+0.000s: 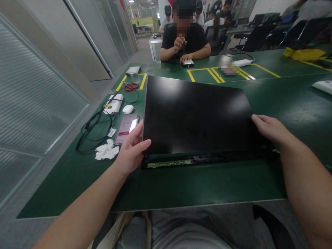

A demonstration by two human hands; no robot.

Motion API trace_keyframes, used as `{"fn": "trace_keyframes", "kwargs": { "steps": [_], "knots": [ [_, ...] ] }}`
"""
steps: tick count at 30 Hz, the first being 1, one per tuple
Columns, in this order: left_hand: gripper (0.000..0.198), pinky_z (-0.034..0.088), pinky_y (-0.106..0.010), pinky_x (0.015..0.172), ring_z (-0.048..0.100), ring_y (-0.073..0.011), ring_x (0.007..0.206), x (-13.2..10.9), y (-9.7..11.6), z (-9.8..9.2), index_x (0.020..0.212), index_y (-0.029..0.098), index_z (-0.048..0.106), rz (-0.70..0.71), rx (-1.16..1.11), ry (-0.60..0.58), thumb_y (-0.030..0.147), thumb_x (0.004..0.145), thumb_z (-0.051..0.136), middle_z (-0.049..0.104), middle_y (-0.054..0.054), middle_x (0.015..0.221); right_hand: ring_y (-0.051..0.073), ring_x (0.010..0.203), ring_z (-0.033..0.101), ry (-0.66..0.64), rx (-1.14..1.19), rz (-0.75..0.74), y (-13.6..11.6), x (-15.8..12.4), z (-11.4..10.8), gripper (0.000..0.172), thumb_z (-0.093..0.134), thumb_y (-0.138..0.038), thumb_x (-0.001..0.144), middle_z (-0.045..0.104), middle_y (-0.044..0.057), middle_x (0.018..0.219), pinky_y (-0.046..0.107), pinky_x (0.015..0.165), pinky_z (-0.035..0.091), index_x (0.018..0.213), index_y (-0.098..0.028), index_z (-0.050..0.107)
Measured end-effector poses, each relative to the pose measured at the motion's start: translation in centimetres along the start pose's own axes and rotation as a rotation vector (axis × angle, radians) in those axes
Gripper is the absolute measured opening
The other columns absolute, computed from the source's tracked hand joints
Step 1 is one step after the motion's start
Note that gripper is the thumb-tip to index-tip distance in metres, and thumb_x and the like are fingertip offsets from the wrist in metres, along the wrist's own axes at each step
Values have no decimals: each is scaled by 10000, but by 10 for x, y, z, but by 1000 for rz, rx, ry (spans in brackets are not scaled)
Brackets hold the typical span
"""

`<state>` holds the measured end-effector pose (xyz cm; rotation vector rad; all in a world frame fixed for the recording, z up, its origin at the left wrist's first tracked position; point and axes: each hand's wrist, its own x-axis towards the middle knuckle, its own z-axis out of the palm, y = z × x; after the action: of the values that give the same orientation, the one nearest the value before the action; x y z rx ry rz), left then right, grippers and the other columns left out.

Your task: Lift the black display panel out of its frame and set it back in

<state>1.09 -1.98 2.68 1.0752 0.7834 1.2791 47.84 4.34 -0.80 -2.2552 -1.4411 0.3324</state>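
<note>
A black, glossy display panel (197, 117) is held tilted over the green table, its face toward me. My left hand (132, 147) grips its lower left edge, thumb on the front and fingers behind. On the opposite side my right hand (271, 129) pinches the right edge. Below the panel's lower edge a green circuit board strip (169, 163) shows in a dark frame (220, 158). Most of that frame is hidden behind the panel, and I cannot tell whether the two touch.
Left of the panel lie a phone (127, 128), crumpled tissue (107, 150), a white rounded case (128, 109), a white power bank-like box (113, 103), black cable (84, 129) and red-handled scissors (131, 86). Across the green table (202, 188), a person (185, 41) works on a small device (187, 63).
</note>
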Motion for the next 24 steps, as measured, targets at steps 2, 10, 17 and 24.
{"fn": "trace_keyframes", "kwargs": {
  "steps": [2, 10, 17, 24],
  "knots": [
    [669, 499, -462, 1158, 552, -374, 1438, -1, 0, 0, 1382, 254, 705, -3, -3, 2, 219, 733, 860, 711, -84, 1422, 343, 1193, 692, -6, 63, 108, -6, -4, -2, 462, 547, -460, 912, 765, 161, 1235, 440, 1058, 524, 1183, -160, 770],
    [687, 486, -452, 1172, 546, -364, 1447, 0, -3, -3, 1414, 251, 682, 1, 18, -2, 227, 749, 850, 700, -93, 1437, 335, 1284, 650, 44, 266, 174, -3, -5, 0, 438, 667, -488, 845, 744, 136, 1311, 468, 1168, 439, 1128, -177, 788],
    [687, 497, -450, 1153, 540, -370, 1449, 3, -2, -4, 1407, 251, 687, -10, 46, 20, 257, 740, 852, 689, -92, 1456, 322, 1177, 705, 60, 430, 234, -3, -6, 0, 323, 751, -465, 770, 797, 104, 1100, 484, 1119, 489, 957, -206, 798],
    [657, 515, -449, 1118, 593, -370, 1391, 5, 0, -7, 1387, 241, 705, 13, 49, 73, 254, 739, 811, 727, -82, 1398, 315, 1101, 719, 66, 504, 235, -17, -16, -6, 260, 771, -406, 728, 805, 98, 1019, 457, 1065, 523, 889, -201, 790]
  ]
}}
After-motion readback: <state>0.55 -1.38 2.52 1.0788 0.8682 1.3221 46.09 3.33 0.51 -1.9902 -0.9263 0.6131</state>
